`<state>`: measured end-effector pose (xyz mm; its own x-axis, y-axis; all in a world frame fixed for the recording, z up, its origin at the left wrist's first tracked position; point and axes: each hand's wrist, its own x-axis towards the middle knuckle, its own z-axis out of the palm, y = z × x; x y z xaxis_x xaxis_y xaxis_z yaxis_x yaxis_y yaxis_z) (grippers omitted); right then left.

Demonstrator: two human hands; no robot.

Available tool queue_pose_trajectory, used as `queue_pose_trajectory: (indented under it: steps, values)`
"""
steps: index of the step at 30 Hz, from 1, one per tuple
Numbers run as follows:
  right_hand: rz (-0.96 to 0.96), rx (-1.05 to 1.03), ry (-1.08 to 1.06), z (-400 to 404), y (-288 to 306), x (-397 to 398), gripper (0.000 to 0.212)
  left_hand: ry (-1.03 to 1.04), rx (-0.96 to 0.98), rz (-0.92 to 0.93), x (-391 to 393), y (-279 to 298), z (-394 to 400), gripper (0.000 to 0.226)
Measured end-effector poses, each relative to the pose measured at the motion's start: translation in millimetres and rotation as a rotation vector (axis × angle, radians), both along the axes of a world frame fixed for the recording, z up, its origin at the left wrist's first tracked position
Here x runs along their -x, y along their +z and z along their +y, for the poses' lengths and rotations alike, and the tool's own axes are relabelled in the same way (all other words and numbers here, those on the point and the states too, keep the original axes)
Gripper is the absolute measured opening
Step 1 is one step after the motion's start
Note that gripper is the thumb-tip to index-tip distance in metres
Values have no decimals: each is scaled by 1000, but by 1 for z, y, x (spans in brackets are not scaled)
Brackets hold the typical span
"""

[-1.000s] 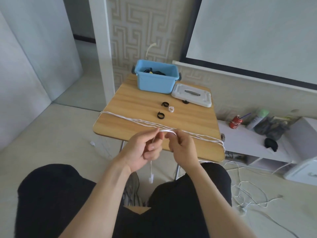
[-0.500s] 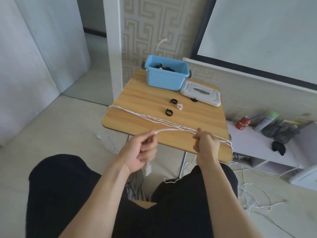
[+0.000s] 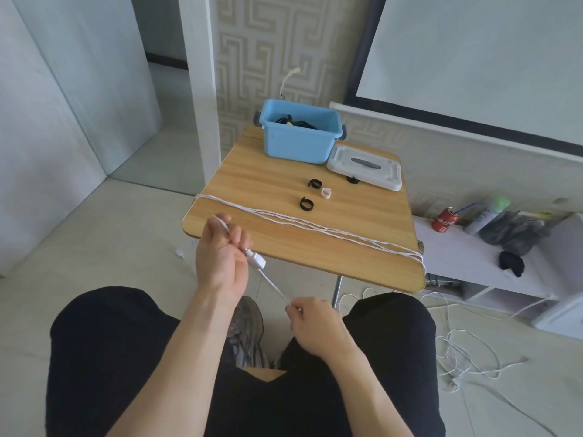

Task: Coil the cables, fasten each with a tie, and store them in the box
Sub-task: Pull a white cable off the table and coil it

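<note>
The left hand [image 3: 220, 257] is raised in front of the wooden table's [image 3: 277, 244] near edge, its fingers curled round the white cable [image 3: 315, 225] close to a white plug [image 3: 258, 260] that sticks out past the knuckles. From the plug a short stretch of cable runs down to the right hand [image 3: 315, 323], which pinches it between thumb and fingertips above the lap. Several strands of the same cable lie stretched across the tabletop from the left edge to the near right corner, then drop to loose loops on the floor. Beyond them sit two black ties [image 3: 306, 204] and a white tie [image 3: 326, 193]. The blue box [image 3: 299, 143], already holding dark cables, stands at the far edge beside its white lid [image 3: 366, 167].
</note>
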<state>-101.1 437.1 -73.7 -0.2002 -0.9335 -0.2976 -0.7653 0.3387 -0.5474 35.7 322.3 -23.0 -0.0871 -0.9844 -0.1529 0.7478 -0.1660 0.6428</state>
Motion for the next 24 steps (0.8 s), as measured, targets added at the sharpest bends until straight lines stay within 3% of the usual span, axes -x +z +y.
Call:
queue_pose_trajectory:
  steps: [3,7,15,18,21,24]
  values:
    - [-67,-1,-140,-1,-2,4,32,4,-66,-23,-1,-1,1,35]
    - [-150,71,-186,2,5,4,16,17,-12,-145,0,-2,0,23]
    - [-181,158,20,4,14,-2,21,53,221,-483,15,-13,8,26]
    - [-238,190,60,3,19,0,19,-75,287,-721,11,-22,8,28]
    - [-284,296,27,0,27,5,16,-345,261,-980,6,-28,10,29]
    - [-213,404,-23,-9,35,16,13,-549,224,-1038,6,-26,15,30]
